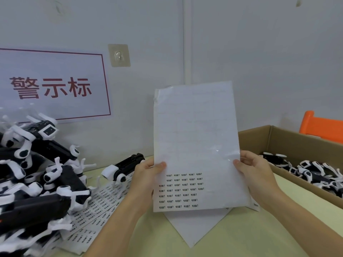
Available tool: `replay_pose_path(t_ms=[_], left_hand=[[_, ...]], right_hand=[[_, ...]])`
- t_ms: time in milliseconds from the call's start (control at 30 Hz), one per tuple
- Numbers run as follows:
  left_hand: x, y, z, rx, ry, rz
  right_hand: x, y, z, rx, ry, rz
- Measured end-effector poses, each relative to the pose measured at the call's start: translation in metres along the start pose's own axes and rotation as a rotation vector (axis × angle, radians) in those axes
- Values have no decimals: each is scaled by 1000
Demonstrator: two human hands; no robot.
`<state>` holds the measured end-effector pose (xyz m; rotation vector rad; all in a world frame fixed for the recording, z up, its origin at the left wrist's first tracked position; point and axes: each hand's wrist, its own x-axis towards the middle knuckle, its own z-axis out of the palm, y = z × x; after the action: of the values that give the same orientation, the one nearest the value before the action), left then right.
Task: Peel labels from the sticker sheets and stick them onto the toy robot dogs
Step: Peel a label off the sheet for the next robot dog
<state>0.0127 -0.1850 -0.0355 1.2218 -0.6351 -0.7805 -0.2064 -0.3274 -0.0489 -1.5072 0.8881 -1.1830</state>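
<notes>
Head view: we hold one sticker sheet point(196, 145) upright in front of us, and we place everything else from it. Our left hand point(146, 175) has its grip clamped on the sheet's left edge, thumb on the front face; our right hand point(254, 171) has its grip clamped on the right edge in the same way. The sheet is mostly bare backing, with seven rows of small black-printed labels point(181, 190) left in its lower part, four to six in a row. Below the sheet one blank white sheet point(194, 225) lies flat on the yellowish tabletop point(241, 234). Lower left of it, more label sheets point(96, 210) lie spread out, overlapping, so we cannot count them. Just left of our left hand stands one toy robot dog point(123, 168) on its own. Farther left a heap of robot dogs point(37, 173) is piled too tangled to count. Right of the sheet, one cardboard box point(282, 138) holds more dogs. Beyond the box sits something orange point(323, 127). On the wall behind are one red-bordered sign point(52, 86) and one adhesive hook point(119, 55).
</notes>
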Motion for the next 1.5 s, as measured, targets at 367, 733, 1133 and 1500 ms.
replay_pose_path(t_ms=[367, 733, 1133, 1500], left_hand=[[4, -8, -4, 19, -107, 39], [-11, -24, 40, 333, -414, 1], [-38, -47, 71, 1561, -524, 295], [-37, -61, 141, 1516, -494, 313]], right_hand=[[-2, -4, -2, -26, -89, 62], [32, -10, -85, -62, 316, 218], [53, 20, -114, 643, -155, 447], [39, 10, -99, 506, 142, 490]])
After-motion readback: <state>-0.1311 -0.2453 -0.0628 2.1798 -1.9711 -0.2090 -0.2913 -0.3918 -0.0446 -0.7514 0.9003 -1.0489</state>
